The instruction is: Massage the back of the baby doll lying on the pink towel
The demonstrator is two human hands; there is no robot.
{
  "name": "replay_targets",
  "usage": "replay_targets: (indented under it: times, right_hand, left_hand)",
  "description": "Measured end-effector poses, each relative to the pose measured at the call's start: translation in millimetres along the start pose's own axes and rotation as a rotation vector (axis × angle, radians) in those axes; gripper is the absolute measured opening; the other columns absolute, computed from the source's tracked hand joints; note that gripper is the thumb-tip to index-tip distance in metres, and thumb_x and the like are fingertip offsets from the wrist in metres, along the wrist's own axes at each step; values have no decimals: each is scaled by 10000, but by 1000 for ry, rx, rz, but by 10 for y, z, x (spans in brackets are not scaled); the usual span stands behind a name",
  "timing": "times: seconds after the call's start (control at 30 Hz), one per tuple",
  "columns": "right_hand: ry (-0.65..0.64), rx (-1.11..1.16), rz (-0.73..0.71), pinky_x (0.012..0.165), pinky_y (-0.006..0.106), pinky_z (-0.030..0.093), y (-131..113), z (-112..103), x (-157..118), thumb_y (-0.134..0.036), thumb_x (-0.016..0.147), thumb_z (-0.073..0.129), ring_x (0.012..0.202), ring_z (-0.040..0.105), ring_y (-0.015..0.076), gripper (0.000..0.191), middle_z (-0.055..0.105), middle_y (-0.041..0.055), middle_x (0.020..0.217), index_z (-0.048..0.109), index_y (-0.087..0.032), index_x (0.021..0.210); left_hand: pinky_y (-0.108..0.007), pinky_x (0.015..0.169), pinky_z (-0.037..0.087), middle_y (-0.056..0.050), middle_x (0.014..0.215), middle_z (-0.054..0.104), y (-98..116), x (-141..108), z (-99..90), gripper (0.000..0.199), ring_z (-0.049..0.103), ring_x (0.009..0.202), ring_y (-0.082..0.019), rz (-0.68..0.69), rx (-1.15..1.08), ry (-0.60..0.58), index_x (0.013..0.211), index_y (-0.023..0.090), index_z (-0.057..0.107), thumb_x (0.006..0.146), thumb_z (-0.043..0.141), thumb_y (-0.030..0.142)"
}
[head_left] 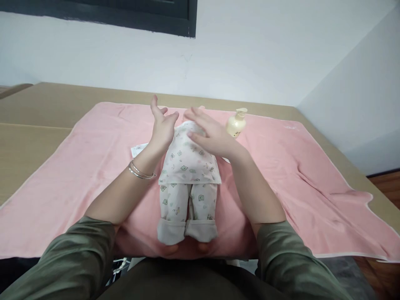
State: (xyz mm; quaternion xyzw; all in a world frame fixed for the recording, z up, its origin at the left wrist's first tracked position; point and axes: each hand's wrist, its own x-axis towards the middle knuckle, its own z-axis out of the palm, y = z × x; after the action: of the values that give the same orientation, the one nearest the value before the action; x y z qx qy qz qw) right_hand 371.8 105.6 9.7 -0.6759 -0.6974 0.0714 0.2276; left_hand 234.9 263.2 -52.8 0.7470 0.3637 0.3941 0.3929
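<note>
Right fingers point(202, 118) overlap the printed shirt point(188, 160), left fingers point(155, 106) beside it.

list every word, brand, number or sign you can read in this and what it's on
No text is readable.
Pump bottle: dark marks low on its front, too small and blurred to read.
Pink blanket: a pale mark near its far right corner, too faint to read.
Patterned top and trousers: small prints, no legible words.
</note>
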Motion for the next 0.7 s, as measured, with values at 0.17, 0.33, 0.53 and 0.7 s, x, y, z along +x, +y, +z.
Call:
replay_targets:
  times: [0.17, 0.33, 0.53, 0.7]
  right_hand:
    - [350, -123, 58, 1345, 693, 305, 213, -645, -383, -659, 1139, 273, 1708, 233, 407, 714, 227, 60, 1850, 371, -278, 1735]
    - [491, -154, 140, 1354, 717, 245, 961, -738, -333, -655, 1129, 228, 1728, 159, 406, 753, 142, 95, 1867, 263, -259, 1769]
    - [432, -182, 265, 1360, 781, 133, 1323, -531, -47, -697, 1101, 306, 1742, -4, 434, 798, 2, 69, 1881, 215, -284, 1777]
    - [368, -253, 377, 1363, 764, 63, 1181, -397, 59, -681, 1116, 227, 1749, -16, 397, 813, 12, 130, 1874, 226, -203, 1773]
  left_hand:
    - [-487, 1199, 580, -146, 1553, 646, 287, -154, 95, 622, 622, 1480, -272, -59, -190, -154, 1620, 274, 441, 1048, 354, 503]
    - [-532, 1162, 611, -212, 1389, 757, 677, -122, 434, 675, 728, 1337, -330, -199, -457, -407, 1408, 139, 652, 1041, 317, 595]
    - [-394, 1320, 435, -164, 1677, 542, 1049, 267, 920, 776, 498, 1602, -273, -457, -1039, -466, 1706, 145, 381, 1070, 288, 580]
    - [-353, 1245, 499, -182, 1735, 448, 1205, 412, 1162, 794, 480, 1610, -291, -640, -1421, -439, 1736, 143, 300, 1073, 337, 579]
